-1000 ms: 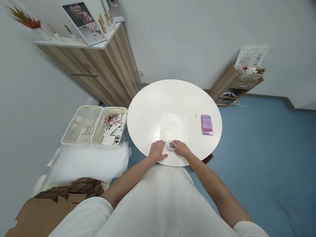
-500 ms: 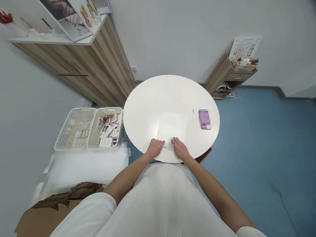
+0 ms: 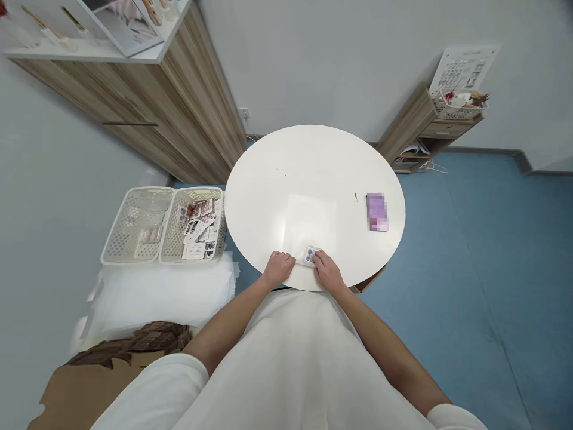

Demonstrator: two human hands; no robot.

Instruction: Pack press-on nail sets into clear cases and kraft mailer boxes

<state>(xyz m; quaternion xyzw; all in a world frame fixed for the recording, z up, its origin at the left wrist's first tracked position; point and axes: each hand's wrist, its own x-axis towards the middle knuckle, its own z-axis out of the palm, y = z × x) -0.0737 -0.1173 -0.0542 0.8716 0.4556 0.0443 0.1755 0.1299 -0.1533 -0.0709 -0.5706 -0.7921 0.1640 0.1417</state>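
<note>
On the white round table (image 3: 259,179), near its front edge, my right hand (image 3: 329,273) grips a small clear case (image 3: 310,254) by its right side. Dark round shapes show inside the case, too small to name. To the left of it my left hand (image 3: 278,267) rests at the table edge with its fingers curled in. Whatever those fingers hold, if anything, is hidden. A faint pale rectangle (image 3: 310,221) lies just beyond both hands; whether it is a clear sheet or a reflection I cannot tell.
A blurred purple packet (image 3: 377,211) lies at the table's right side, near a small brown mark (image 3: 356,196). Left of the table stand two white baskets (image 3: 167,239), one with printed cards. A wooden cabinet (image 3: 197,101) and a small shelf unit (image 3: 414,122) stand behind.
The clear case shows more fully now, left of my right fingers, with its dark shapes visible. My left hand stays at the table edge. The whole view has shifted slightly.
</note>
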